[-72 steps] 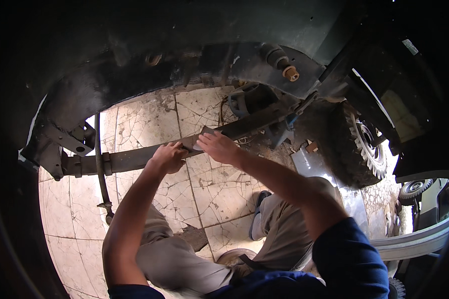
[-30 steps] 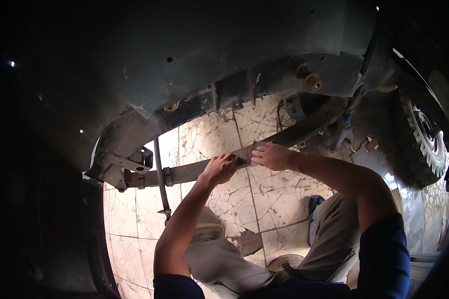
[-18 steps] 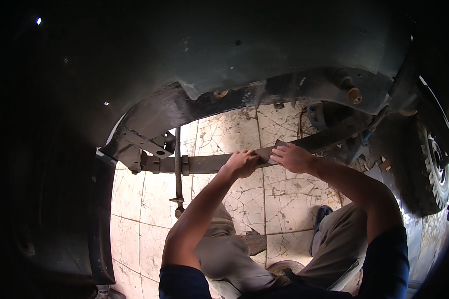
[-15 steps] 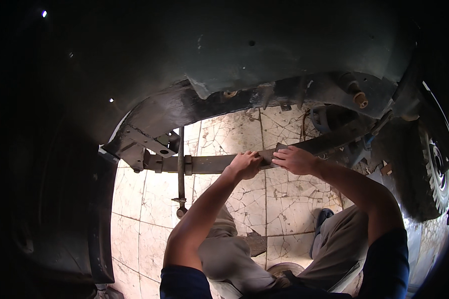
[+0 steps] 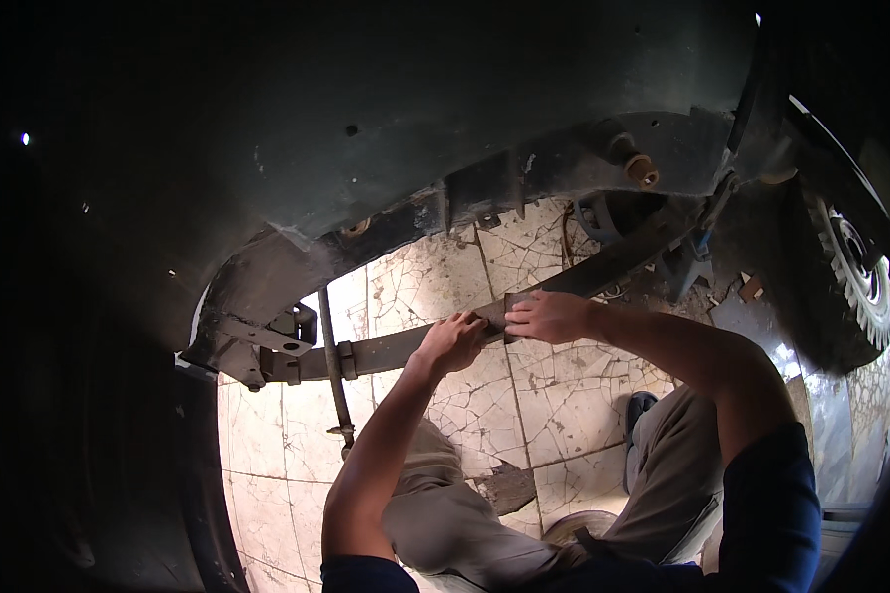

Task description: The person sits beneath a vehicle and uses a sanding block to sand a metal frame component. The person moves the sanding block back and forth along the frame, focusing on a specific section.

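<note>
Both hands are up on the leaf spring, the long flat steel bar that runs from the bracket at the left, up and to the right toward the wheel. The left hand has its grip curled over the top of the bar near its middle, fingers wrapped down around the edge. The right hand sits just beside it, to the right, grip clenched on a small dark flat plate that stands against the spring; the thumb side faces the left hand, and the two hands are almost touching. Whether the plate is loose or fixed to the bar, I cannot tell from here.

Above them hangs the dark underside of the vehicle body, with the frame rail curving across and a rubber bump stop poking down at the upper right. A thin upright rod crosses the spring close to the bracket and ends in a small fitting below it.

Under it all lies a floor of cracked pale tiles, brightly lit. The person's knees in grey trousers fill the lower middle, a dark shoe shows by the right leg, and blue sleeves cover both upper arms.
</note>
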A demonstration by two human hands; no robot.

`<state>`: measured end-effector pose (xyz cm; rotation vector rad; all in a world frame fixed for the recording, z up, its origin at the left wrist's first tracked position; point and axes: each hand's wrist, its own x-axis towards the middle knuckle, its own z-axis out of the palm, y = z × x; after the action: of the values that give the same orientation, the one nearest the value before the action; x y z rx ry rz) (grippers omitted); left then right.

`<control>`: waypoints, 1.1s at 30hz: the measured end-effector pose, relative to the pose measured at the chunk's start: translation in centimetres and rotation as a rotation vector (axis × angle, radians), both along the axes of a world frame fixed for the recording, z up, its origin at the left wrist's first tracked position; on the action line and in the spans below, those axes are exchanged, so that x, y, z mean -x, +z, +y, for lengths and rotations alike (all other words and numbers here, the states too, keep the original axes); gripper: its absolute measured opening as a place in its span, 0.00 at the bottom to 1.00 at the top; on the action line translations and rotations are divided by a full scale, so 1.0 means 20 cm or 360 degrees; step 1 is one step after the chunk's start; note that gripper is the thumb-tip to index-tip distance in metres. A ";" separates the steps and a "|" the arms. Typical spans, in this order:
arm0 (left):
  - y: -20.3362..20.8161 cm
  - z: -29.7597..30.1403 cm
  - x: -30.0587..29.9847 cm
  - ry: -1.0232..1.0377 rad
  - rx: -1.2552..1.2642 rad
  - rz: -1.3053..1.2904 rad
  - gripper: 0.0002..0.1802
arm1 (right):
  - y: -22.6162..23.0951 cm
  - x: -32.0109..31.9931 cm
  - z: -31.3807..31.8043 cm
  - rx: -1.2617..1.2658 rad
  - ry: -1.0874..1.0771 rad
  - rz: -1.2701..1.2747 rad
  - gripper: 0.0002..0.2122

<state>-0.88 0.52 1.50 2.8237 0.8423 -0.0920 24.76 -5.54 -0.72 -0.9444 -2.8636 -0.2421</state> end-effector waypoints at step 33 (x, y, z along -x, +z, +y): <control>-0.05 0.01 0.01 -0.0050 -0.0053 -0.0037 0.29 | -0.04 0.07 -0.01 -0.0107 -0.0013 0.0072 0.18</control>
<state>-1.14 0.66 0.53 2.8638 0.8017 -0.0498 23.29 -5.72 -1.58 -0.9367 -2.7926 -0.3120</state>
